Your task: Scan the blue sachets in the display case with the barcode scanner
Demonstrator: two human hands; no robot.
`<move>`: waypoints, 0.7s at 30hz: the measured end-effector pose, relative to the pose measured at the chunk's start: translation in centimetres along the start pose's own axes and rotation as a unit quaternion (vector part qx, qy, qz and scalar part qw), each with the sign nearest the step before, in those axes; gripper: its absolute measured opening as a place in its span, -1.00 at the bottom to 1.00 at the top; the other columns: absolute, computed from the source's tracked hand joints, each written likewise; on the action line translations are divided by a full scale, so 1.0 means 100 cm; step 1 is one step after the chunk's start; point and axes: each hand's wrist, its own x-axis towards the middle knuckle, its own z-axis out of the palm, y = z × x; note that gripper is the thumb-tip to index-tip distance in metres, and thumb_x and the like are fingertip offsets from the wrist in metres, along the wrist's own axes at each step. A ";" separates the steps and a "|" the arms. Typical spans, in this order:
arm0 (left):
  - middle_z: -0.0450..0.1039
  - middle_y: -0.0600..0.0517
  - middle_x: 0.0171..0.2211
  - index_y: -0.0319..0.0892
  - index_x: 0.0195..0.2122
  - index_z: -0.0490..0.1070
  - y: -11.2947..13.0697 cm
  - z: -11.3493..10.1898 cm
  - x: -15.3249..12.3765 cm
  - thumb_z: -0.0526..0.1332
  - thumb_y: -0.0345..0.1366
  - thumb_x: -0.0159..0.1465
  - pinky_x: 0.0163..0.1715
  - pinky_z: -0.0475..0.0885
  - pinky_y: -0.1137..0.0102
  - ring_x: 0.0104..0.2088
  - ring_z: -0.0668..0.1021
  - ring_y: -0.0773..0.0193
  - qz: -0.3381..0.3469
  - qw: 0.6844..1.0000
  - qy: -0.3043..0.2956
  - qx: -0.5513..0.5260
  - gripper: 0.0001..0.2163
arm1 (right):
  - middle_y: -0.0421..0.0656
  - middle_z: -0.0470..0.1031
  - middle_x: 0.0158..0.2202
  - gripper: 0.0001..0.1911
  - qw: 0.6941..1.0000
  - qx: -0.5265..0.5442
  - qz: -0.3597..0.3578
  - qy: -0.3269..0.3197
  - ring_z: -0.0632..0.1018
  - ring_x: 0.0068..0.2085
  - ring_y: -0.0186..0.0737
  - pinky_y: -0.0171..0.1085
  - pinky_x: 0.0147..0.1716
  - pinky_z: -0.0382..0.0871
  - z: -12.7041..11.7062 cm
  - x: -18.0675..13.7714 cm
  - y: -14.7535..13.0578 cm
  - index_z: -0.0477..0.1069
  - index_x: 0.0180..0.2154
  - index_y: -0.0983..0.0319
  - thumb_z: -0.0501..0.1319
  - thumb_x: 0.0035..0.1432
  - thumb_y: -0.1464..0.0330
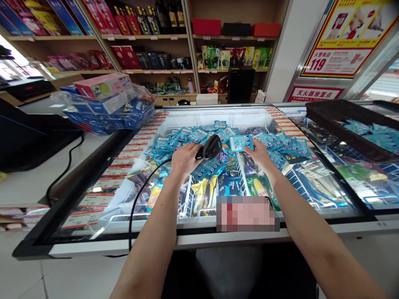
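Observation:
My left hand (184, 160) is closed around the handle of a black corded barcode scanner (212, 147), whose head points right. From it a black cord (137, 195) hangs over the front edge of the freezer. In my right hand (258, 153) a small blue packet (239, 143) is pinched, its printed white panel turned up towards me. The scanner head and the packet are a short way apart. Beneath both hands, many similar blue packets (190, 135) lie spread over the glass top of the freezer (140, 162).
Baskets of packaged ice creams (204, 191) show through the glass. Plastic-wrapped boxes (109, 104) are stacked at the left. A dark brown carton (352, 124) with more blue packets stands right. A blurred pinkish item (247, 214) sits at the front edge. Stocked shelves (149, 37) line the back.

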 end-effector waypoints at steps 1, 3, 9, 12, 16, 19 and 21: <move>0.48 -0.04 -0.22 -0.13 -0.05 0.37 0.000 0.000 0.000 0.16 -0.21 0.20 -0.25 0.33 0.30 -0.15 0.48 0.11 0.004 1.000 0.000 -0.005 -0.70 | -0.17 0.43 -0.42 -0.71 0.999 0.046 0.012 0.002 0.49 -0.40 -0.14 -0.11 -0.40 0.45 0.000 0.000 0.001 0.36 -0.33 0.17 0.20 -0.02 0.11; 0.48 -0.04 -0.22 -0.13 -0.06 0.37 0.001 -0.001 0.001 0.16 -0.20 0.20 -0.25 0.33 0.31 -0.14 0.48 0.12 0.007 1.000 -0.002 -0.015 -0.71 | -0.19 0.42 -0.41 -0.70 0.991 0.134 0.030 0.007 0.51 -0.42 -0.16 -0.09 -0.40 0.48 0.002 0.000 0.002 0.34 -0.32 0.17 0.20 -0.02 0.11; 0.49 -0.03 -0.23 -0.12 -0.05 0.38 0.004 -0.003 0.001 0.17 -0.19 0.19 -0.26 0.35 0.34 -0.15 0.49 0.15 0.003 0.998 -0.016 -0.053 -0.69 | -0.31 0.29 -0.58 -0.77 0.968 0.236 0.054 0.062 0.44 -0.49 -0.26 -0.05 -0.31 0.53 0.002 -0.001 -0.004 0.28 -0.43 0.15 0.25 -0.09 0.18; 0.49 -0.01 -0.22 -0.11 -0.04 0.38 0.004 -0.002 0.001 0.18 -0.17 0.17 -0.28 0.35 0.36 -0.16 0.49 0.16 0.005 0.998 -0.012 -0.065 -0.68 | -0.32 0.28 -0.60 -0.75 0.961 0.258 0.061 0.078 0.44 -0.47 -0.26 -0.04 -0.30 0.53 -0.001 -0.003 -0.008 0.28 -0.44 0.15 0.28 -0.14 0.20; 0.49 0.00 -0.19 -0.10 -0.04 0.38 0.006 -0.001 0.001 0.19 -0.17 0.16 -0.29 0.35 0.38 -0.15 0.50 0.17 0.001 0.997 -0.017 -0.079 -0.67 | -0.34 0.24 -0.61 -0.72 0.952 0.286 0.074 0.083 0.43 -0.45 -0.26 -0.02 -0.29 0.54 0.000 -0.004 -0.010 0.26 -0.42 0.15 0.29 -0.16 0.20; 0.49 0.00 -0.18 -0.10 -0.04 0.39 0.007 -0.001 0.002 0.19 -0.17 0.16 -0.28 0.35 0.39 -0.13 0.50 0.17 -0.001 0.996 -0.030 -0.086 -0.66 | -0.40 0.05 -0.65 -0.70 0.948 0.295 0.078 0.095 0.37 -0.52 -0.32 -0.03 -0.30 0.54 0.001 -0.003 -0.009 0.24 -0.43 0.15 0.30 -0.18 0.20; 0.50 0.01 -0.18 -0.09 -0.04 0.39 0.008 -0.002 0.002 0.19 -0.17 0.15 -0.29 0.35 0.39 -0.13 0.50 0.17 0.000 0.996 -0.035 -0.088 -0.66 | -0.41 0.03 -0.65 -0.69 0.946 0.298 0.083 0.095 0.37 -0.52 -0.33 -0.04 -0.30 0.55 0.002 -0.003 -0.008 0.23 -0.42 0.15 0.31 -0.18 0.20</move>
